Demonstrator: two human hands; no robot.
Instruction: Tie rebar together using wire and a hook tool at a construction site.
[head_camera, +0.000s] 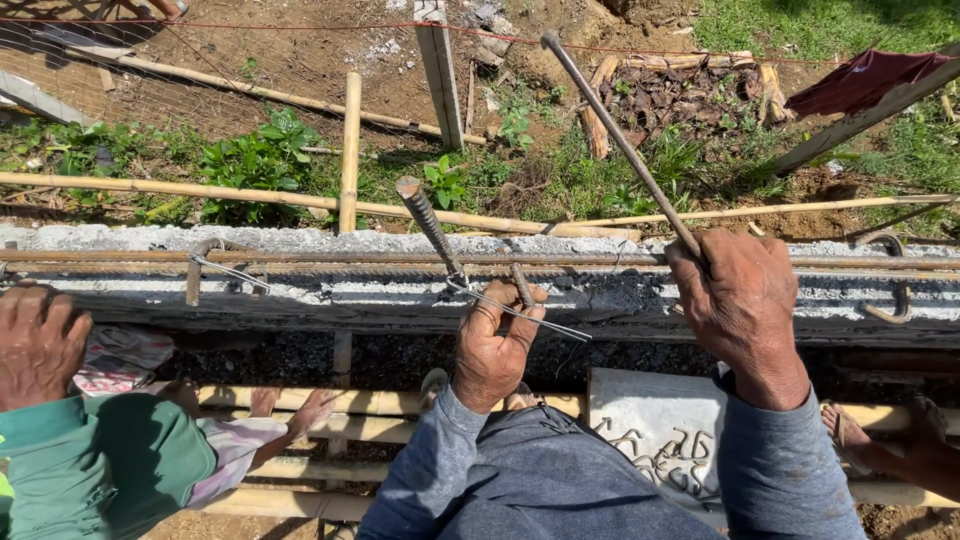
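Note:
My left hand (492, 345) is closed on a short ribbed steel bar (521, 285) and thin tie wire (520, 312) at the near face of a concrete beam (330, 240). An upright ribbed rebar (428, 222) stands just left of it, with the wire looped at its base. My right hand (740, 300) grips a long thin steel rod (620, 140) that slants up and to the left. Long horizontal rebars (300, 258) run along the beam top under both hands.
Another person in a green sleeve has a hand (38, 345) on the beam at the left. Bamboo scaffolding poles (300, 400) lie below me. A sack of bent wire hooks (660, 445) sits near my knees. Bamboo, plants and dirt lie beyond the beam.

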